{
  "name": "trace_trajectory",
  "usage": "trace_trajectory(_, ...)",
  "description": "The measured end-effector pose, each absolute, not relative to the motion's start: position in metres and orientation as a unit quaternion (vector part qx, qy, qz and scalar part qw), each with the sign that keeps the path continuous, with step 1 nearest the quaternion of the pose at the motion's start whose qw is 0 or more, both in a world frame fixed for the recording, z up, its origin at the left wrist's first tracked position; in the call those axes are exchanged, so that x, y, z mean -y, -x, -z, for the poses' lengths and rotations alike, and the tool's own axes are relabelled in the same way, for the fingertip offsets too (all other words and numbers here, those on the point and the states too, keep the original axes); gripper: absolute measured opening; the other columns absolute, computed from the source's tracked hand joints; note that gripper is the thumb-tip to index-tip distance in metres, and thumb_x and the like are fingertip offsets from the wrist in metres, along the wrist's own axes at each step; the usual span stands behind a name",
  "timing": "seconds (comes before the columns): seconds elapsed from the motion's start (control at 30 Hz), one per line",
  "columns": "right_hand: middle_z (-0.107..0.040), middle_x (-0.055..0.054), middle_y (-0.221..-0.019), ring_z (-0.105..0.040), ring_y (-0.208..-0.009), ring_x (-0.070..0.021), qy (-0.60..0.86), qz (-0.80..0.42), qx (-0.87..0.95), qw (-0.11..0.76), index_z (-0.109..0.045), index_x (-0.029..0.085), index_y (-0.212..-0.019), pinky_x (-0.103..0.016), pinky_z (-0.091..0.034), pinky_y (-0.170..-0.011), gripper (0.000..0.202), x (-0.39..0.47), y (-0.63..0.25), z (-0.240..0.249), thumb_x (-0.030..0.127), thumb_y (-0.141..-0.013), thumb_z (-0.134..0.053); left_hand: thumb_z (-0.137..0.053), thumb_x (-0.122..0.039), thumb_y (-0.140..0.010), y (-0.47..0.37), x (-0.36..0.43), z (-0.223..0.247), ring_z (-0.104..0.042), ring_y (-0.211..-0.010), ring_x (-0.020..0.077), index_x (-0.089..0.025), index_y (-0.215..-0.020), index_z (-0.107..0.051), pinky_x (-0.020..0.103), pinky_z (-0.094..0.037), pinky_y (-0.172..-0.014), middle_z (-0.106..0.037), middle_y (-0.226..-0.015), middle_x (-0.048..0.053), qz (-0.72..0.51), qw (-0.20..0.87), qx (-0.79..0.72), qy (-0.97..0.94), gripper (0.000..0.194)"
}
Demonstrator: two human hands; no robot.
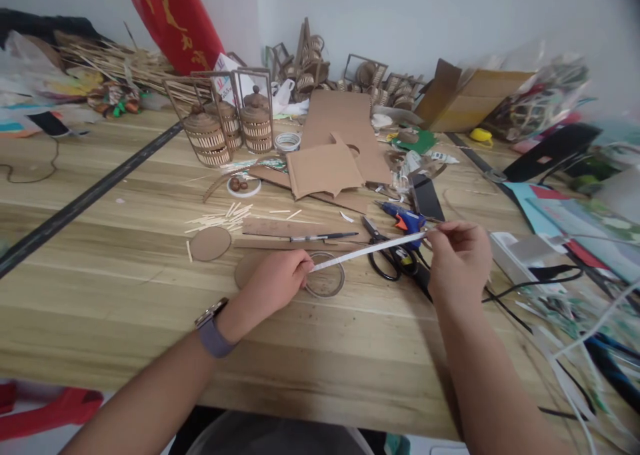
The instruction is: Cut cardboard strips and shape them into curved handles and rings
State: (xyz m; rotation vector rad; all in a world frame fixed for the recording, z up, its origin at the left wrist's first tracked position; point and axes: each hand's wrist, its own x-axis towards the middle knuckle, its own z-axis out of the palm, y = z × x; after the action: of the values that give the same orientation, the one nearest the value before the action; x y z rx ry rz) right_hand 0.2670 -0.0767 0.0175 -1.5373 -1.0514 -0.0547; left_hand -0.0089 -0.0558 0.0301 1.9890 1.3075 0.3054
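A narrow white strip (370, 250) is stretched between my two hands above the table. My left hand (280, 278) pinches its left end, and my right hand (459, 258) pinches the other end, held a little higher. Below the strip lies a cardboard ring (341, 283), partly behind my left fingers. A cardboard disc (244, 268) is half hidden by my left hand, and another disc (211, 244) lies further left. Black-handled scissors (385, 265) and a blue glue gun (407, 218) rest near my right hand. A pen (325, 237) lies on a cardboard strip (270, 226).
Small wooden sticks (225, 216) lie scattered at the left. Lantern-like models (257, 125) stand behind them. Cardboard sheets (325, 168) and a white tape roll (288, 142) are at the back. Cables (530, 282) and a white power strip (510, 255) crowd the right side.
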Motion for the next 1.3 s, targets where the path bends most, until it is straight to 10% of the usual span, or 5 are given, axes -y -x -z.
trace_trajectory(0.27, -0.072, -0.006, -0.108, -0.052, -0.123, -0.0308, 0.557, 0.234, 0.723, 0.336, -0.065, 0.026, -0.103, -0.057, -0.017, -0.11, 0.015, 0.108, -0.185, -0.02, 0.023, -0.09, -0.059, -0.044, -0.022, -0.097, -0.001, 0.065, -0.017, -0.065, -0.078, 0.0208, -0.019, -0.087, -0.059, 0.029, -0.042, -0.068, -0.071, -0.086, 0.005, -0.155, 0.325, -0.452, -0.816, 0.018)
trace_trajectory(0.43, -0.072, -0.011, -0.09, -0.061, -0.082, -0.0252, 0.562, 0.081, 0.792, 0.225, -0.057, 0.015, -0.128, -0.041, -0.041, -0.079, 0.034, 0.118, -0.158, -0.005, 0.021, -0.097, -0.046, -0.043, -0.021, -0.096, -0.003, 0.068, -0.014, -0.068, -0.085, 0.0195, -0.019, -0.106, -0.053, 0.029, -0.048, -0.072, -0.071, -0.095, 0.006, -0.263, 0.447, -0.412, -0.749, 0.014)
trace_trajectory(0.8, -0.068, -0.008, -0.083, -0.059, -0.076, -0.0216, 0.572, 0.04, 0.779, 0.253, -0.066, 0.017, -0.104, -0.034, -0.039, -0.067, 0.029, 0.112, -0.185, -0.011, 0.03, -0.102, -0.04, -0.044, -0.043, -0.096, 0.001, 0.06, -0.014, -0.059, -0.06, 0.0134, -0.017, -0.095, -0.061, 0.024, -0.045, -0.057, -0.07, -0.078, 0.002, -0.273, 0.567, -0.424, -0.651, 0.031)
trace_trajectory(1.3, -0.073, -0.007, -0.094, -0.069, -0.078, -0.0211, 0.56, -0.064, 0.763, 0.315, -0.059, 0.022, -0.109, -0.031, -0.05, -0.063, 0.019, 0.122, -0.167, -0.01, 0.029, -0.097, -0.047, -0.047, -0.022, -0.083, -0.003, 0.07, -0.019, -0.051, -0.057, 0.0114, -0.019, -0.068, -0.055, 0.022, -0.036, -0.054, -0.059, -0.061, -0.004, -0.273, 0.489, -0.424, -0.711, 0.017)
